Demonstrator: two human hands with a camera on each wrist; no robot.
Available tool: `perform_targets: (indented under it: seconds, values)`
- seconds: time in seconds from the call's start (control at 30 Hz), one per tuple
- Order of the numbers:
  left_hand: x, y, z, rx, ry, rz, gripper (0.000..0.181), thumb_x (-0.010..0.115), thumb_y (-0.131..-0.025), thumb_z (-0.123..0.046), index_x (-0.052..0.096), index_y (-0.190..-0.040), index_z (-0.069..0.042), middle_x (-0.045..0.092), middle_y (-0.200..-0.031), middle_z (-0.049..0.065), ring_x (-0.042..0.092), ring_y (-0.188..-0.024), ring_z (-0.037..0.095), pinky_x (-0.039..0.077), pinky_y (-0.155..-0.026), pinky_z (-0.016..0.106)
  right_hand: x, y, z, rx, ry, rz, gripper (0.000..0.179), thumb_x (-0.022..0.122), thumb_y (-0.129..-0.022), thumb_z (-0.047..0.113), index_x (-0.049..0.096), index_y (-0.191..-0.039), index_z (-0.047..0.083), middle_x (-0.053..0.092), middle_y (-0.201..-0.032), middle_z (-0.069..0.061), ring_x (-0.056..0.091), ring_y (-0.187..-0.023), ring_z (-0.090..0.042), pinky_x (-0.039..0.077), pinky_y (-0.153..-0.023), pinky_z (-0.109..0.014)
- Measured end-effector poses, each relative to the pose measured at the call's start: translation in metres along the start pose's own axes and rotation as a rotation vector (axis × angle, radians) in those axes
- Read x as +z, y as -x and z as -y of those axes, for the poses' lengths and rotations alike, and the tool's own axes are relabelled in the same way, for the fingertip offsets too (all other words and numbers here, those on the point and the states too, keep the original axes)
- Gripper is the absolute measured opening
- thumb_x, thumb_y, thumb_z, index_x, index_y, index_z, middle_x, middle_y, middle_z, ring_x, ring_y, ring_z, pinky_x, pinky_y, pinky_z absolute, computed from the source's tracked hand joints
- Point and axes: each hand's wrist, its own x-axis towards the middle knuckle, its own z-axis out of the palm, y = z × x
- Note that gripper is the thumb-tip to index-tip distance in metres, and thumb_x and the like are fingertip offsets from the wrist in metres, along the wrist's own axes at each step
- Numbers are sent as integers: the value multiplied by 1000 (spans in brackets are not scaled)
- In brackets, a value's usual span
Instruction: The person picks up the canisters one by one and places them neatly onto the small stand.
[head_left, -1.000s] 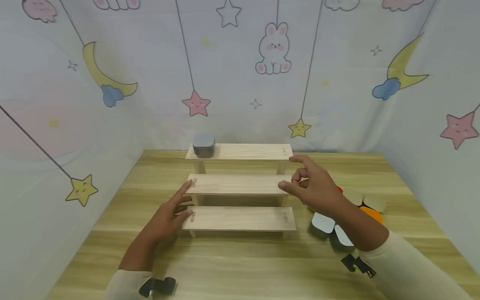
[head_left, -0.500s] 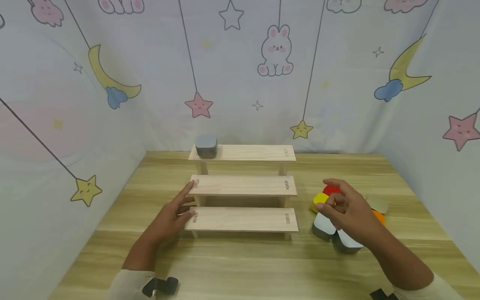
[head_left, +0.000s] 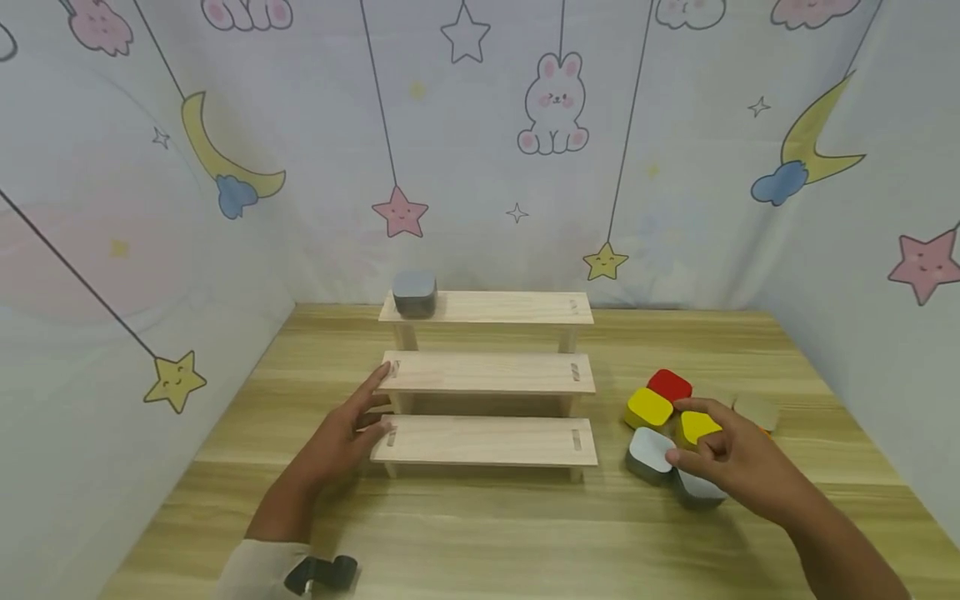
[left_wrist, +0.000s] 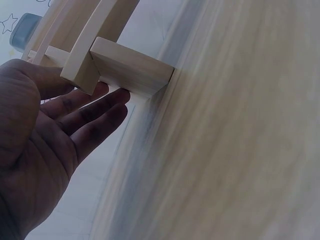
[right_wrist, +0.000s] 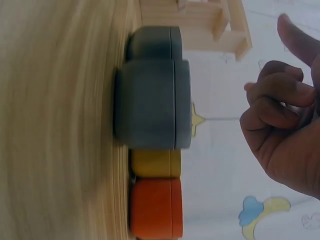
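Note:
A three-tier wooden shelf stand (head_left: pixel 487 371) stands mid-table, with a lidded grey rounded-square box (head_left: pixel 415 293) on its top tier at the left. At the stand's left side, my left hand (head_left: pixel 341 442) rests against the tier ends. In the left wrist view its thumb touches a board end and its extended fingers (left_wrist: pixel 97 122) lie by the support. My right hand (head_left: pixel 738 454), holding nothing, hovers over a cluster of similar boxes, thumb and index finger apart, other fingers curled. Nearest its thumb is a grey box (head_left: pixel 649 452); another grey box (head_left: pixel 699 490) is partly hidden below the hand.
Close by are two yellow boxes (head_left: pixel 648 408), a red box (head_left: pixel 670 385) and a beige box (head_left: pixel 756 410). An orange box (right_wrist: pixel 155 207) shows in the right wrist view. Printed fabric walls (head_left: pixel 480 167) enclose the wood-grain table (head_left: pixel 480 533) at the back and sides.
My right hand has moved from the stand's right end, rightward and down, to above the boxes. My left hand has stayed at the stand's left side. The view has shifted slightly.

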Motion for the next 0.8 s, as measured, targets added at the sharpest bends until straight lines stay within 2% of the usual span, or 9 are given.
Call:
perform_targets:
  seconds: [0.2, 0.4, 0.57, 0.67, 0.8]
  values:
    - [1, 0, -1, 20, -13, -2, 90, 62, -109, 1, 14, -177, -34, 51, -160, 37, 63, -137, 58, 61, -106, 63, -13, 3, -16, -98, 23, 45, 70, 83, -99, 19, 47, -156, 1, 31, -64, 9, 27, -53, -4, 34, -46, -26]
    - [-1, 0, 0, 36, -21, 7, 89, 61, -110, -2, 12, -178, -33, 49, -161, 37, 62, -137, 58, 61, -106, 64, -25, 9, -35, -139, 30, 42, 61, 85, -96, 11, 54, -147, -1, 34, -64, 8, 36, -53, -5, 37, -49, -29]
    - [-1, 0, 0, 28, -13, 9, 89, 61, -110, -3, 12, -178, -34, 49, -160, 38, 62, -137, 60, 61, -105, 66, -27, 10, -50, -199, -24, 102, 60, 85, -92, 4, 55, -143, -4, 27, -62, -5, 31, -52, -8, 32, -44, -28]
    - [-1, 0, 1, 32, -11, 5, 89, 62, -110, -3, 12, -178, -34, 50, -160, 38, 62, -136, 60, 61, -105, 66, -29, 10, -57, -205, -63, 144, 60, 86, -90, 3, 55, -142, -4, 25, -62, -12, 27, -52, -9, 30, -42, -28]
    - [0, -1, 1, 38, -6, 5, 89, 62, -110, -1, 13, -178, -32, 50, -160, 38, 63, -136, 59, 61, -105, 64, -33, 10, -64, -195, -104, 209, 59, 85, -91, 3, 55, -142, -5, 27, -63, -15, 28, -51, -15, 29, -42, -30]
